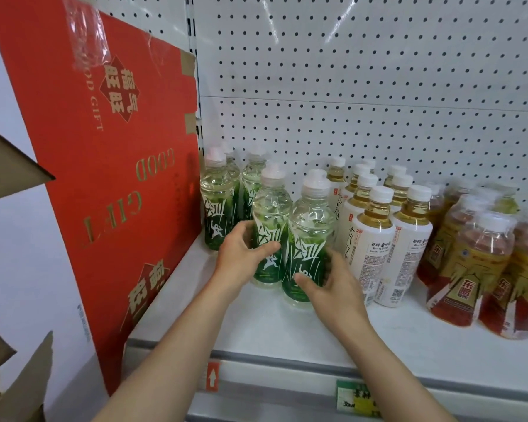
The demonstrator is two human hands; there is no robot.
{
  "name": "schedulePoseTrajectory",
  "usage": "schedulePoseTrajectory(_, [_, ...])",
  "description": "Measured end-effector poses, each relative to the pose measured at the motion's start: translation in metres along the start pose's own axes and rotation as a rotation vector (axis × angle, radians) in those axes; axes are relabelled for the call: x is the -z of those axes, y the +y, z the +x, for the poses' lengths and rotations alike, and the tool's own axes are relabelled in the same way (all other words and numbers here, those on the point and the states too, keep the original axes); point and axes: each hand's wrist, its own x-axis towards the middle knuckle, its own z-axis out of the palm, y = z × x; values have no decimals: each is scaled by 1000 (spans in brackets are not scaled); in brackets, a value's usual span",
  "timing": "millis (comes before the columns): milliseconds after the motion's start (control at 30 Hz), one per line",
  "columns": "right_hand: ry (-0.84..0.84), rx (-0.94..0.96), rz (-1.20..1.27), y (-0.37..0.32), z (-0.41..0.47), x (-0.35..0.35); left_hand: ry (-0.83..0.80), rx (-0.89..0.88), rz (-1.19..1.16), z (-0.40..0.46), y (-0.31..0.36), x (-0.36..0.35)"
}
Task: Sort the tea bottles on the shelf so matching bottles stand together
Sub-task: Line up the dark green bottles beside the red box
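Several green-labelled tea bottles stand at the left of the white shelf. My left hand grips one green bottle near the front. My right hand curls round the green bottle beside it, thumb on its label. More green bottles stand behind, against the red box. To the right stand several white-labelled bottles of amber tea. Further right are several yellow-and-red-labelled bottles.
A large red cardboard gift box leans against the shelf's left end. A white pegboard backs the shelf. The shelf's front rail carries a red arrow tag and a green price label. Brown cardboard flaps show at the far left.
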Motion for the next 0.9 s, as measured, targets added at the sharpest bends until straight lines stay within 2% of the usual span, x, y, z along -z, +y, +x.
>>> schedulePoseTrajectory(167, [32,-26,7,-7,10,-9,120,-8,-48,-3,-1,29])
schedulePoseTrajectory(333, [-41,-59,93,-24,39,-40,195,1,-90,4,-7,65])
schedulePoseTrajectory(733, [-78,-36,75,-38,103,-99,160,-13,-102,20,-24,87])
schedulePoseTrajectory(900, [-90,-50,157,-36,111,-108,124,-15,-131,23,-27,87])
